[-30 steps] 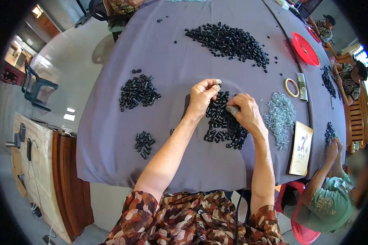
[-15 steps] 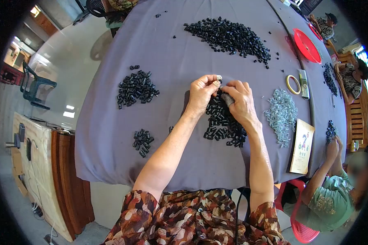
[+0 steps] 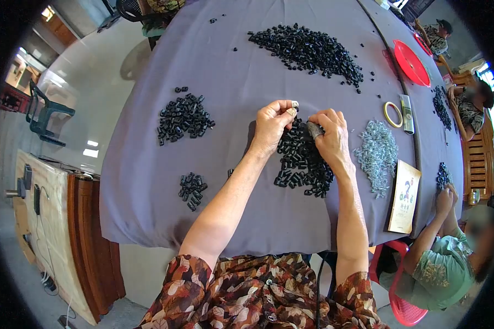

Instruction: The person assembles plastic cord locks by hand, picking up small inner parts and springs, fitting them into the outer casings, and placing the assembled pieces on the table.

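Observation:
My left hand [image 3: 271,125] is pinched at its fingertips around a small black piece [image 3: 296,108], mostly hidden by the fingers. Just to its right, my right hand [image 3: 331,137] is curled over the edge of the middle pile of black pieces [image 3: 302,164], with a grey covering [image 3: 314,130] on one finger; whether it holds anything is hidden. Left of my hands lie a pile of black pieces [image 3: 185,118] and a smaller one [image 3: 192,190]. Small clear pieces [image 3: 377,156] are heaped to the right of my right hand.
A large black heap [image 3: 313,50] lies farther back. Tape roll [image 3: 393,114], narrow packet [image 3: 407,114], booklet [image 3: 405,197] and red tray [image 3: 411,63] are on the right. A person in green [image 3: 444,268] sits at the right edge, hands by another black pile [image 3: 443,176].
My right hand came up to my left fingertips half a second ago and has since moved back to the right. My left hand has kept its pinch in nearly the same place.

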`<state>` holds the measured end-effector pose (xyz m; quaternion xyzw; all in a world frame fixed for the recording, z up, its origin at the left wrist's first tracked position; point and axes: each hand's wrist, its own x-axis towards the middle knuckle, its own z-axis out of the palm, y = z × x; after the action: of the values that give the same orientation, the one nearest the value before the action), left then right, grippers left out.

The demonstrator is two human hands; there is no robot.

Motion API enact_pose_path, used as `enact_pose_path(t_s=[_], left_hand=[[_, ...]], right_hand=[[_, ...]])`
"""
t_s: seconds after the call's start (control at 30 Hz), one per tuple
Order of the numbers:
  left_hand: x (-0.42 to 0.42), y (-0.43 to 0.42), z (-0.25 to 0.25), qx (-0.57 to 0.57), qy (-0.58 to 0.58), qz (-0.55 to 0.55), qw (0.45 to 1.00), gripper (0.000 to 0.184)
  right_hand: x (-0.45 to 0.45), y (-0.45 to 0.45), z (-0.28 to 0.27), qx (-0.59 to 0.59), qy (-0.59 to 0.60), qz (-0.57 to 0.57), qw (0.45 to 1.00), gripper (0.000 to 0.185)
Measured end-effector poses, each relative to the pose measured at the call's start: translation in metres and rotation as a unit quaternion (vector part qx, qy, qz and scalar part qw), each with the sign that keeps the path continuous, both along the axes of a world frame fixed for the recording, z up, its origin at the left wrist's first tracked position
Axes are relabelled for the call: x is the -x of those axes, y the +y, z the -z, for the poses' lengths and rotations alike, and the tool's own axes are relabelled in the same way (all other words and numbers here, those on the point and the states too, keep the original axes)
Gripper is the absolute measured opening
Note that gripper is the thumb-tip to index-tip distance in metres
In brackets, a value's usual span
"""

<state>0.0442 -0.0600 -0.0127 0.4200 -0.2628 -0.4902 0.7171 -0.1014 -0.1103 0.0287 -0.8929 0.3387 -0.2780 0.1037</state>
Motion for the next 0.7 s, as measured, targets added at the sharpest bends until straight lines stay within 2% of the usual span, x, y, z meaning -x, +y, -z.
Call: enact_pose_path(t_s=[0.4,0.7], left_hand=[[0.001,0.0,-0.001,-0.003,0.002,-0.004,1.0,0.011],[0.001,-0.001,0.001,0.003,0.006,-0.005,1.0,0.011]], right_hand=[[-0.02,-0.014,0.003,0.059,0.1,-0.064,0.991,0.02],[-0.017,-0.017,0.007,0.038,0.06,-0.076,0.995,0.014]])
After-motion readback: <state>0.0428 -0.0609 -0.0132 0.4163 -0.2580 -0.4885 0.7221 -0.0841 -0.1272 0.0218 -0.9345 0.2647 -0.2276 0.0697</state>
